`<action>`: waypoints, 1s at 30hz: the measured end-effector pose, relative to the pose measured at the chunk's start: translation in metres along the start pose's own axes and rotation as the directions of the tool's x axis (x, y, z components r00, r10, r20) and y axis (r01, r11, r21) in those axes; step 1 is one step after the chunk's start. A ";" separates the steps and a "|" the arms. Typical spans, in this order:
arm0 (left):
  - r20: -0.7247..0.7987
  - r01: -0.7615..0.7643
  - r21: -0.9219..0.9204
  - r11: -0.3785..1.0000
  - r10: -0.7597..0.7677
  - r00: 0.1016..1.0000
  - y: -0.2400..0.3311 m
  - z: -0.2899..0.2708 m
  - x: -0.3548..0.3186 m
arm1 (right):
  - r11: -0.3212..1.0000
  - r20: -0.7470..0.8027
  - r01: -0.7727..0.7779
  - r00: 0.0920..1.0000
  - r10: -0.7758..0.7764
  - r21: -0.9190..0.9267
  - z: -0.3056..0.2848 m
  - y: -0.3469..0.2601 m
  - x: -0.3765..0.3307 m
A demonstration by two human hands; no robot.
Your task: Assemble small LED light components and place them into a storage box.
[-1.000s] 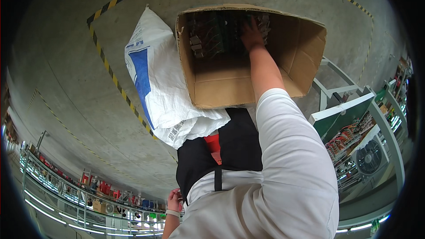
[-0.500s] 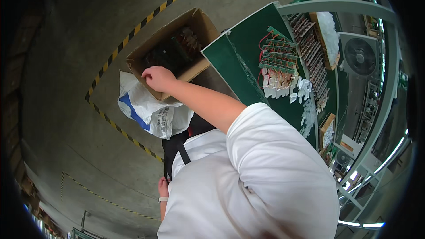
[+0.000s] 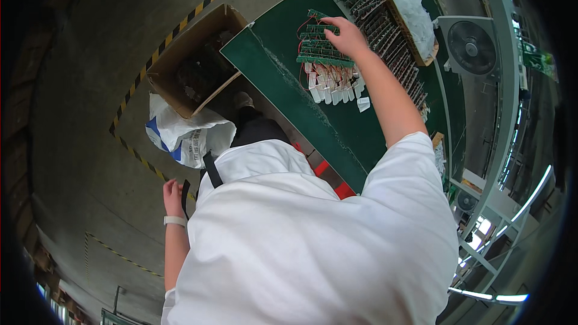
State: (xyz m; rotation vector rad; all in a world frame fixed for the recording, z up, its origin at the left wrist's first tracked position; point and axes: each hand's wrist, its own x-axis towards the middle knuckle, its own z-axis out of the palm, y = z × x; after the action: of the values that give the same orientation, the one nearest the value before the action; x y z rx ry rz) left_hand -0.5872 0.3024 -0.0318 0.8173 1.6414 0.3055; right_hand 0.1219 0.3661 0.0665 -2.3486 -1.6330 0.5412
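My right hand [image 3: 348, 37] is over the green table, at the upper right end of a row of green circuit boards [image 3: 325, 59]. Its thumb and forefinger are apart, with nothing visible between them; whether the fingertips touch a board cannot be told. Red wires loop along the boards' left side, and white tabs [image 3: 328, 87] stick out at their near end. My left hand [image 3: 173, 197], with a pale band at the wrist, hangs low at my left side beside a black strap. Its fingers are loosely bent and appear empty.
An open cardboard box [image 3: 170, 78] with dark items inside stands left of the table [image 3: 283, 84]. Below it lies a white and blue sack [image 3: 201, 138]. More boards [image 3: 391, 36], a box of clear plastic bags [image 3: 412, 15] and a fan [image 3: 471, 47] are at the right.
My right hand has moved from the cardboard box's rim rightward to the boards on the table. My left hand has swung outward from my body. The whole view has shifted.
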 end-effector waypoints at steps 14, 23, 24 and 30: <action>0.756 0.505 -0.010 0.863 -0.324 0.569 0.261 0.470 -0.054 | 0.985 0.330 -0.088 0.934 0.134 -0.151 0.013 0.111 0.047; 0.681 0.637 -0.095 0.765 -0.417 0.602 0.278 0.501 -0.027 | 0.969 0.434 -0.238 0.881 0.187 0.064 0.015 0.103 0.008; 0.666 0.572 -0.026 0.820 -0.413 0.622 0.280 0.499 -0.023 | 0.958 0.563 -0.269 0.809 0.167 0.103 0.017 0.111 0.010; 0.609 0.443 0.085 0.893 -0.398 0.686 0.285 0.507 -0.025 | 0.895 0.732 -0.372 0.676 0.079 0.247 0.015 0.112 -0.005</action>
State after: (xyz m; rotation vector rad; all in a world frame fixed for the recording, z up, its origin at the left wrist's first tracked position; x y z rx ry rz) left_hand -0.0125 0.3711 0.0341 0.3899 1.1327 -0.2254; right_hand 0.2088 0.3218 0.0102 -2.1555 -1.2597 1.8387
